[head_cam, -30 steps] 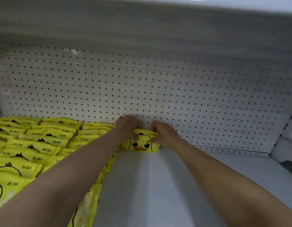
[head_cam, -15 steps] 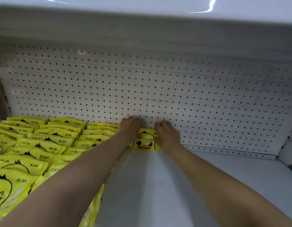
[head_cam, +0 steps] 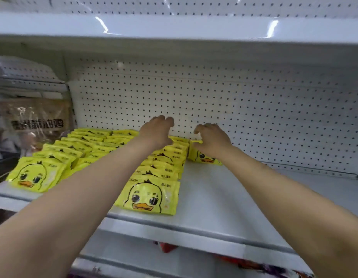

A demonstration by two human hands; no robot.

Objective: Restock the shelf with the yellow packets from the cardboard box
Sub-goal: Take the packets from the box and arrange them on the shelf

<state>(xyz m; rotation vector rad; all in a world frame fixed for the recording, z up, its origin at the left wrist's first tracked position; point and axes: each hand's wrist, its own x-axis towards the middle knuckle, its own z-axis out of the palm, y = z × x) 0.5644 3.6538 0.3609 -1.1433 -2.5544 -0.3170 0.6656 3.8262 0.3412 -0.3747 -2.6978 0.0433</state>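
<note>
Both arms reach deep over the white shelf [head_cam: 224, 189], the left hand [head_cam: 157, 131] and right hand [head_cam: 213, 138] hanging loosely curled and holding nothing. The lone yellow packet [head_cam: 202, 157] stands against the pegboard [head_cam: 254, 109] just under the right hand, beside the rows of packets [head_cam: 93, 145]. Half a second ago both hands pressed that packet; now they have lifted clear.

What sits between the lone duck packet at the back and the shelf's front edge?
Nothing: in the head view, bare white shelf runs from the lone packet to the front edge; only the right forearm crosses above.
</note>
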